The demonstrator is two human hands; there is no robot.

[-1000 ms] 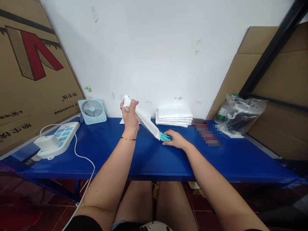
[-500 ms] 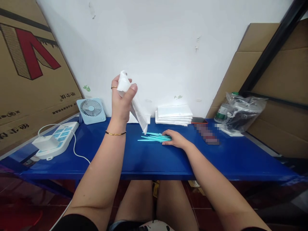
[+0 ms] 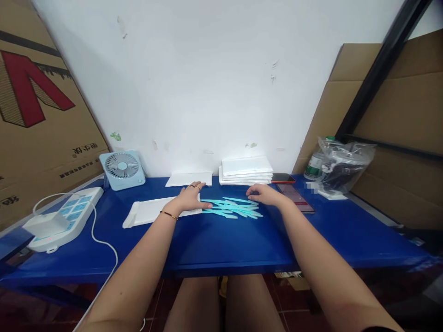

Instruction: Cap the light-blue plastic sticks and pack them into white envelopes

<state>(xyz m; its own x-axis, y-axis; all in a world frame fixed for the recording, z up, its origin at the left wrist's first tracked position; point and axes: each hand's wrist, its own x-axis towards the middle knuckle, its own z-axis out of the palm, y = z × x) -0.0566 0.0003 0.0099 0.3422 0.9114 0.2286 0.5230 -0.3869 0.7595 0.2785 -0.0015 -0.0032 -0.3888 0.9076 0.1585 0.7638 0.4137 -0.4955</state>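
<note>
Several slim turquoise sticks with pointed ends point(image 3: 242, 210) lie in a loose pile on the blue table point(image 3: 221, 244). Their left ends reach the edge of a flat white pouch point(image 3: 147, 212). My left hand point(image 3: 190, 198) rests palm down on the pouch's right end, fingers spread, with the thumb over the sticks' left tips. At the pile's right end is my right hand point(image 3: 266, 193), its fingers bent and thumb apart, by the far stick; I see nothing gripped in it.
Behind the pile are a stack of white pouches point(image 3: 246, 170) and another white pouch point(image 3: 189, 179). A blue fan point(image 3: 122, 168) and a power strip point(image 3: 71, 221) stand left. Right are two phones point(image 3: 294, 196), a bottle point(image 3: 314, 166) and a plastic-bagged item point(image 3: 341, 168).
My left hand has come down from mid-air and laid the white pouch flat on the table. The sticks now lie spread out, with my right hand drawn back to their right ends.
</note>
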